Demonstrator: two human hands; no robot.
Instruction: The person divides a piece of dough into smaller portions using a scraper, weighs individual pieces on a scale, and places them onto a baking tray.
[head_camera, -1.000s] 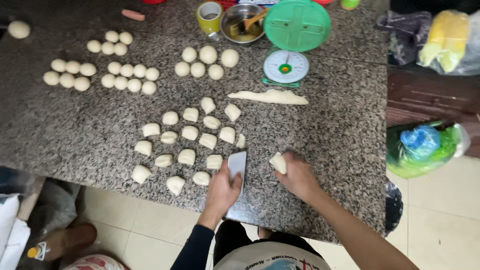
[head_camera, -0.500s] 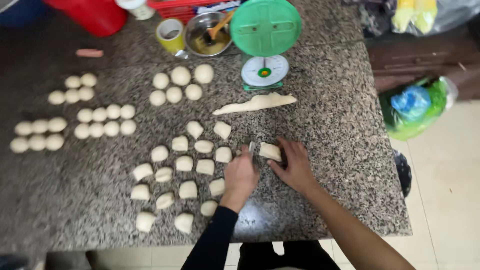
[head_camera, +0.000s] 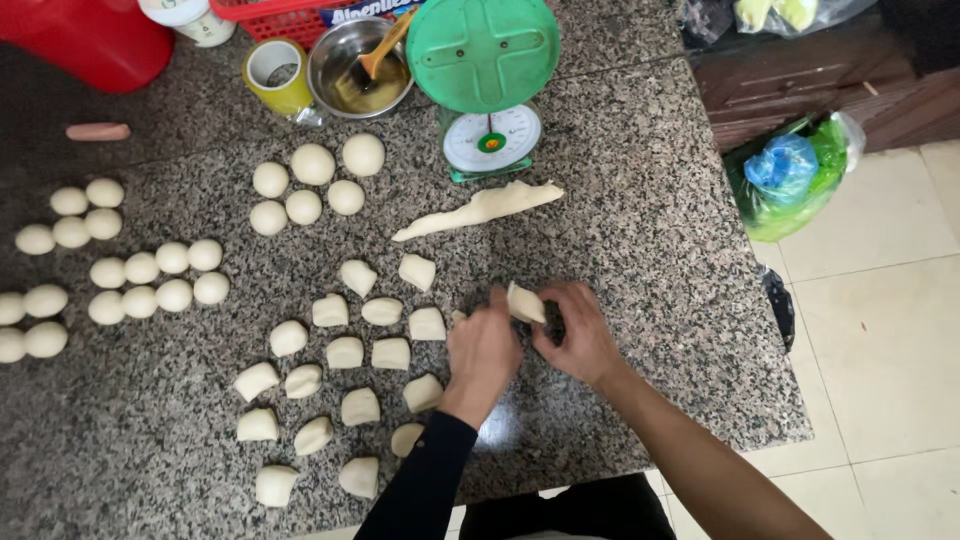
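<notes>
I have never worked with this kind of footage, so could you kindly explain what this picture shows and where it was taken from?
The picture comes from a camera worn on a person's head, looking down at their own two bare hands over a speckled granite counter. The left hand and right hand together hold one cut dough piece. Beside them lie rough cut dough pieces, rounded dough balls, and a long dough strip. Further back stand a green kitchen scale and a metal bowl.

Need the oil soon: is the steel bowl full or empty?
Partly full: the steel bowl holds a shallow pool of yellowish liquid, with a brush resting in it.
</notes>
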